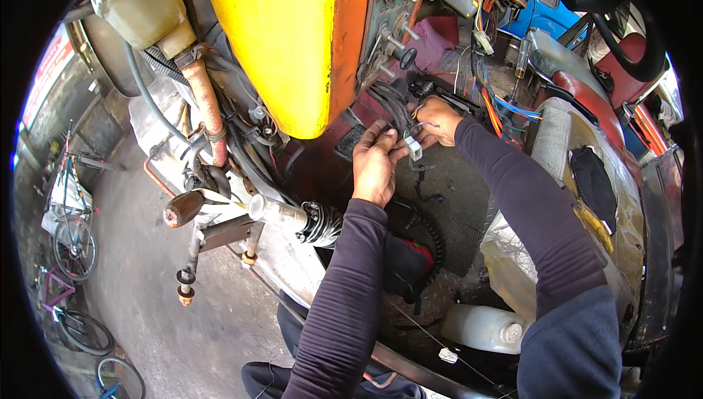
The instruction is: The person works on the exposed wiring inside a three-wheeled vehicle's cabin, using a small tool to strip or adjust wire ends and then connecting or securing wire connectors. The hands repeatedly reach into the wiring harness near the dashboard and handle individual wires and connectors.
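Note:
My left hand (373, 168) is closed on the dark wiring harness (389, 102) below the yellow-and-orange body panel (267, 33), its thumb beside a white plastic connector (414, 147). Just to the right, my right hand (438, 119) pinches thin wires from the same harness, close to that connector. A short dark lead with a small plug (432, 198) hangs below them over the textured floor mat (460, 230). Some fingertips are partly hidden by the wires.
Loose coloured wires (491, 106) and a worn seat (549, 150) lie right. A plastic jug (483, 326) is low right. Hoses (150, 99), a plastic reservoir (139, 7) and a metal shaft (274, 216) occupy the left. Bicycles (73, 245) stand along the far-left wall.

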{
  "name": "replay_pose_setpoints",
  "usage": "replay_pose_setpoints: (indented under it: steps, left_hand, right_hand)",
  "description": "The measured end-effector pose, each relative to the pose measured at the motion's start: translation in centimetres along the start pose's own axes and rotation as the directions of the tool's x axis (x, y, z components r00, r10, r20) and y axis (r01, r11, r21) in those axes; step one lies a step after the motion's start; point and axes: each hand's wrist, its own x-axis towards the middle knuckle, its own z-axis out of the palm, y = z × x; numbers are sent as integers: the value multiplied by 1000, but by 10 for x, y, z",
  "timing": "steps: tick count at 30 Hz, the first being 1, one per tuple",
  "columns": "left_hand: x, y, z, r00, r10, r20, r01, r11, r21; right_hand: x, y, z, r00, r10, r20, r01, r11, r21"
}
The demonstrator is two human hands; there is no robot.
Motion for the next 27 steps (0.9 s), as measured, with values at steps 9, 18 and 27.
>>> replay_pose_setpoints:
  steps: [9, 18, 27]
  left_hand:
    - [-4, -4, -1, 990, -26, -137, 59, 967, 248]
    - [-5, -22, -13, 820, 470, -327, -57, 636, 769]
    - [-40, 7, -8, 837, 530, -133, 61, 150, 987]
  right_hand:
    - [1, 20, 22, 951, 242, 193, -208, 961, -180]
    - [1, 12, 3, 954, 268, 137, -209, 917, -340]
    - [-60, -32, -39, 974, 201, 102, 36, 307, -951]
